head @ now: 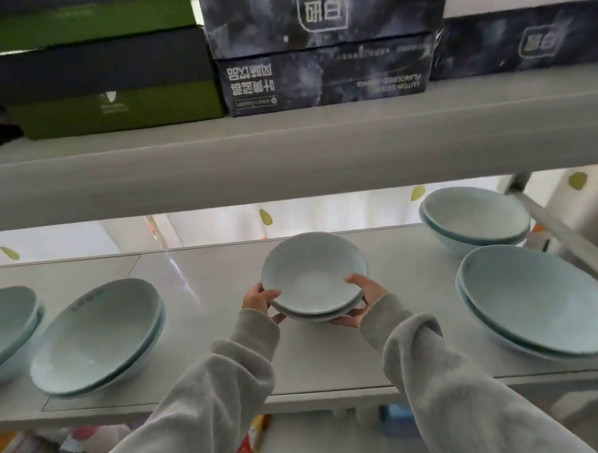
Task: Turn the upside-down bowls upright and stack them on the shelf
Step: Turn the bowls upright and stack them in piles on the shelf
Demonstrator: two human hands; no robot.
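- A pair of nested pale-blue bowls, open side up, is at the centre of the shelf and tilted toward the person. I cannot tell whether its foot touches the board.
- The left hand grips the pair's rim at 8 o'clock, with the thumb over the lip and the fingers curled beneath. The right hand does the same at 4 o'clock.
- Risk: glaze is slick. With this tilt, the top bowl could slide out toward the person if the thumbs ease.
- Risk: fingers lie under the pair. Setting it flat may pinch them, or the pair may drop the last bit and chip.
- Risk: the sleeves pass between the left stack at 8 o'clock and the right stack at 4 o'clock. Both sit near the front edge, so a wide elbow could knock one off.
- Risk: the upper board hangs close above, and a high lift would strike it.
- Writing: the dark box at 12 o'clock carries upside-down print that seems to read "FLAVOURED DRINKS". It also has Chinese characters and a framed two-character logo.
- The side box at 1 o'clock shows a similar logo.
- The green box at 10 o'clock has a small pale mark, unreadable.
- A dark mark inside the left stack's rim is too blurred to read.
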